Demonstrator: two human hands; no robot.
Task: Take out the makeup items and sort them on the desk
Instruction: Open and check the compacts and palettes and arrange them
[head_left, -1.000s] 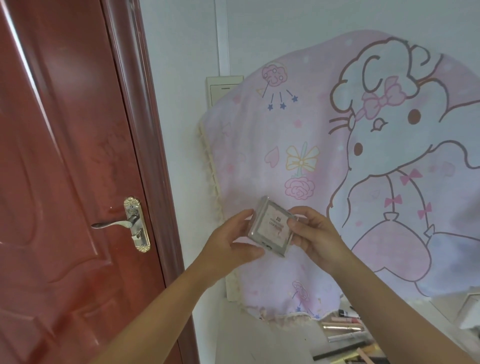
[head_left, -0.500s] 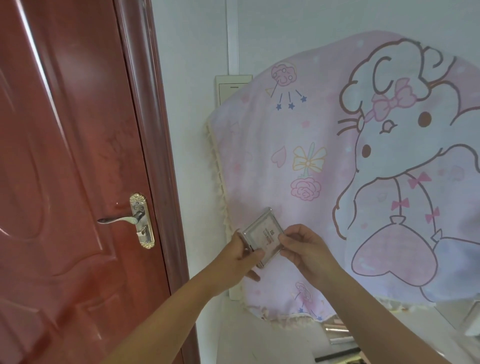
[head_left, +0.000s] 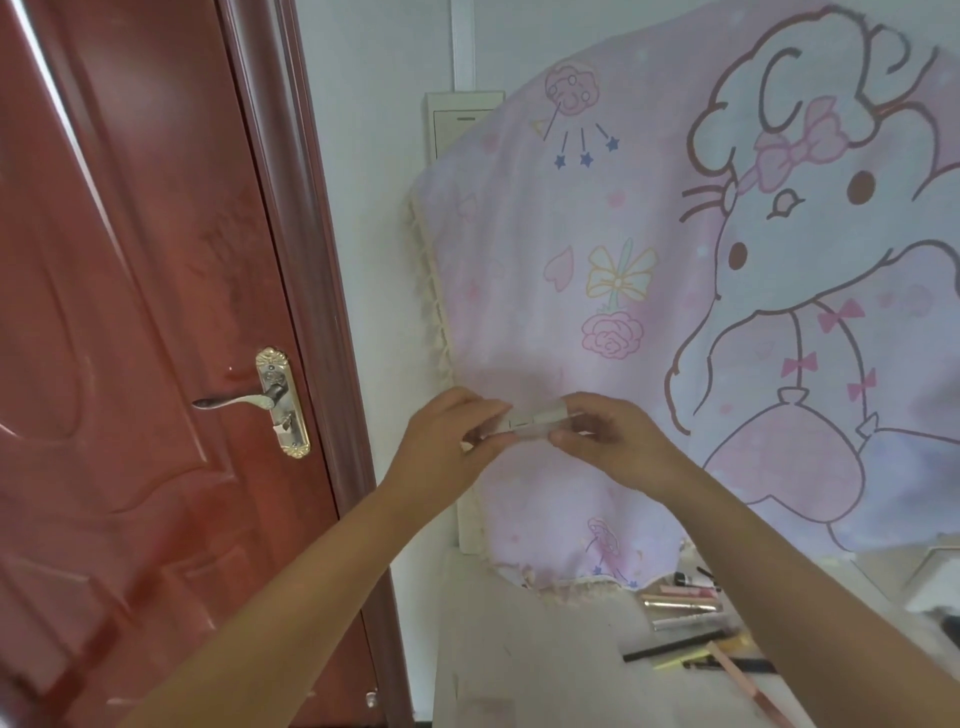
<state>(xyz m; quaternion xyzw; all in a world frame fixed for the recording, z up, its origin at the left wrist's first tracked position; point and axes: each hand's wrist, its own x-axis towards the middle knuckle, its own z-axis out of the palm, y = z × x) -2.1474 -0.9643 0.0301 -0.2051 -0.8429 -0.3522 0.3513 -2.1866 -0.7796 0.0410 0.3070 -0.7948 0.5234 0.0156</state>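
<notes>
Both hands up: left hand and right hand pinch the pale compact edge-on between curled fingers, above the table.

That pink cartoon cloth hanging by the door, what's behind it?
Behind the pink cartoon-printed cloth, a beige wall panel peeks out at its upper left, and a pale strip below its left edge. Whatever the cloth drapes over is fully covered, so it cannot be identified.

— Where's the camera?
— On the person's head, single view, facing forward toward the cartoon cloth, close to it.
— And beside that?
— The red door left of the cloth, the desk below it.
</notes>
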